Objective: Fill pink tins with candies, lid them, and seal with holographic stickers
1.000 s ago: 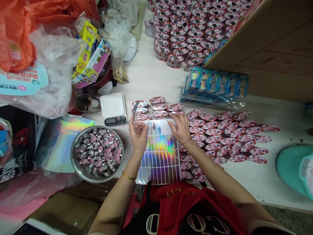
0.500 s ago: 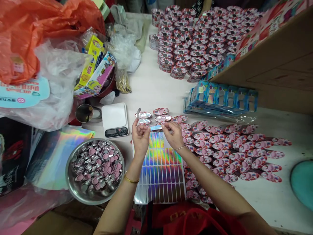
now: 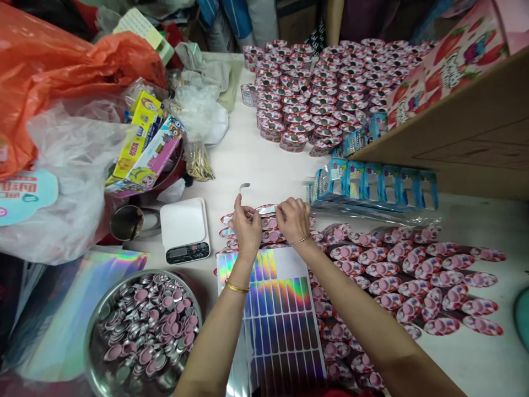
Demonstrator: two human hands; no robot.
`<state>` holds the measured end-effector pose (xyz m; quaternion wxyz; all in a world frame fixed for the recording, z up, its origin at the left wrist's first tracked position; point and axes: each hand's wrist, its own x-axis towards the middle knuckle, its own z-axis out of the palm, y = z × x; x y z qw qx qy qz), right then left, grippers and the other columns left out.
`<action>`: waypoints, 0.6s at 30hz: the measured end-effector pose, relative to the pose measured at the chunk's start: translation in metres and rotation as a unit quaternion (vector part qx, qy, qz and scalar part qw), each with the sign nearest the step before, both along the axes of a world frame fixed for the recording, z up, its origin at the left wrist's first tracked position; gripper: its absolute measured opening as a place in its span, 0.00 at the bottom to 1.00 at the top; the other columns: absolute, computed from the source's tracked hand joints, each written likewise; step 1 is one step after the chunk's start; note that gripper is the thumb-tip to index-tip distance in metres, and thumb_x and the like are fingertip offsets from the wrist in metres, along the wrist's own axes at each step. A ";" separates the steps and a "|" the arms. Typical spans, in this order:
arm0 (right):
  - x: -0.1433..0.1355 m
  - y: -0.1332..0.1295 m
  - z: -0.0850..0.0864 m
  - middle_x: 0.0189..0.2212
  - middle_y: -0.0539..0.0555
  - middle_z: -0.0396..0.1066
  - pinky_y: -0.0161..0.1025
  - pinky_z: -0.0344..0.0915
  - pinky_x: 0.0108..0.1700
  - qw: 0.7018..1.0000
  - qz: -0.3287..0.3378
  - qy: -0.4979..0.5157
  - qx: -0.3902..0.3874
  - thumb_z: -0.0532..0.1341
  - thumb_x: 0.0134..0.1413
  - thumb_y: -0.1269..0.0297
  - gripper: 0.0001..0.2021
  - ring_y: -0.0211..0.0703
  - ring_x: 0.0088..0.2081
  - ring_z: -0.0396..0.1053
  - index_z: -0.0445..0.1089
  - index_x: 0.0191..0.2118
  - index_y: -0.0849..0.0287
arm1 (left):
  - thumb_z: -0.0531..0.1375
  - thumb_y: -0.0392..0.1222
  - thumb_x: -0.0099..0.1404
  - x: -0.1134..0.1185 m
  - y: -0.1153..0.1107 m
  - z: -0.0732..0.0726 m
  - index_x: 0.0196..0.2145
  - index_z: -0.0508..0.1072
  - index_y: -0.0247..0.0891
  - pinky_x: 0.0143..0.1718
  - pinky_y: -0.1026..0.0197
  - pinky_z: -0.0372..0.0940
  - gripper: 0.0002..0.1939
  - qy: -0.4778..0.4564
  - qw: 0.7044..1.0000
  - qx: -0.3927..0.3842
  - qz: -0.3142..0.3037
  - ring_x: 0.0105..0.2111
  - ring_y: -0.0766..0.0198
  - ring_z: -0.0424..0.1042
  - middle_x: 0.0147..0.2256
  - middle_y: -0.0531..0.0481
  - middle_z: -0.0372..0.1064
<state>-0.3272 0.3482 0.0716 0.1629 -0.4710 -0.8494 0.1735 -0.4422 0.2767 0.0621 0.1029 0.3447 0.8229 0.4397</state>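
A short shiny sticker strip (image 3: 266, 209) is stretched between my two hands, over the top of the near group of oval red-and-pink packs (image 3: 384, 269). My left hand (image 3: 247, 226) pinches its left end, and another small strip (image 3: 244, 186) sticks up from a fingertip of that hand. At the strip's right end, my right hand (image 3: 294, 220) has its fingers pressed together. Below my hands lies a holographic sticker sheet (image 3: 281, 325), with bare white backing at its upper right.
A steel bowl (image 3: 93, 336) of pink-and-silver discs and a white scale (image 3: 184, 223) stand left. Plastic bags (image 3: 74, 143) lie beyond. More packs (image 3: 293, 118) fill the back; blue boxes (image 3: 372, 184) and a large carton (image 3: 467, 132) are at right. A person's arm (image 3: 334, 22) shows behind.
The camera view has shifted. The strip between my hands has moved away from the sheet, onto the row of packs.
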 end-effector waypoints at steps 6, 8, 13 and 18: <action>-0.001 0.000 -0.006 0.33 0.57 0.69 0.47 0.50 0.44 1.000 0.014 -0.008 0.018 0.54 0.62 0.64 0.10 0.49 0.39 0.60 0.68 0.30 0.57 | 0.57 0.33 0.58 0.001 0.001 -0.003 0.62 0.55 0.41 0.47 0.50 0.55 0.34 0.019 0.999 -0.044 -0.005 0.31 0.62 0.67 0.30 0.54 0.70; -0.001 0.001 -0.008 0.33 0.57 0.69 0.47 0.50 0.45 1.000 0.009 -0.007 0.006 0.53 0.61 0.64 0.09 0.50 0.39 0.61 0.68 0.32 0.57 | 0.57 0.32 0.58 0.002 0.002 -0.003 0.62 0.56 0.40 0.47 0.50 0.55 0.34 0.029 0.998 -0.062 -0.010 0.32 0.61 0.67 0.30 0.53 0.69; -0.001 0.004 -0.011 0.39 0.60 0.70 0.47 0.54 0.47 0.999 -0.010 0.024 -0.041 0.53 0.57 0.69 0.15 0.52 0.43 0.62 0.67 0.48 0.61 | 0.56 0.32 0.57 -0.002 0.005 -0.002 0.60 0.58 0.38 0.47 0.48 0.56 0.32 0.075 0.993 -0.087 0.000 0.42 0.54 0.65 0.38 0.46 0.67; 0.008 -0.007 -0.001 0.43 0.62 0.68 0.45 0.60 0.50 0.977 -0.028 0.189 -0.092 0.50 0.60 0.66 0.16 0.50 0.46 0.64 0.65 0.52 0.62 | 0.60 0.35 0.57 -0.004 -0.004 0.023 0.43 0.67 0.38 0.50 0.52 0.59 0.15 0.004 1.000 0.009 0.015 0.46 0.56 0.63 0.43 0.45 0.64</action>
